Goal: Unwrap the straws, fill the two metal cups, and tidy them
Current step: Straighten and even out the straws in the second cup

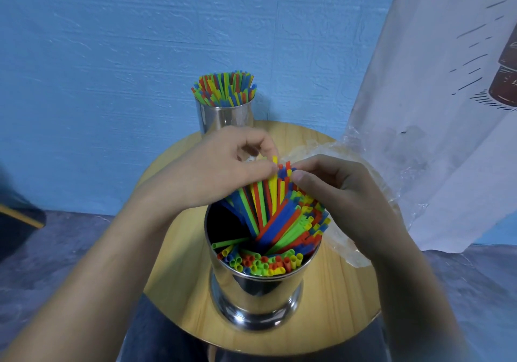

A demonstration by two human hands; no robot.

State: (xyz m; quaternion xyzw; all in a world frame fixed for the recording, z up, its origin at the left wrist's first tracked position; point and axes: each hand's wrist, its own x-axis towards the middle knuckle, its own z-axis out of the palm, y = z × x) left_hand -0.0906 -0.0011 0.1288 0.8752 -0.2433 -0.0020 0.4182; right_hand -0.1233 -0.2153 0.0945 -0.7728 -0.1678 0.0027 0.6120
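Coloured straws (275,194) are being pinched at their upper ends by the left hand (221,166) and the right hand (344,191). Fingers and thumbs are being curled round the tips, apparently so that the leaning bundle is being gathered upright. The lower ends are being held inside the near metal cup (260,286), beside others standing along its front wall. The far metal cup (223,118), already filled, is being stood at the back of the round table (344,291). The crumpled wrapper (349,252) is lying beneath the right wrist, probably set aside as waste.
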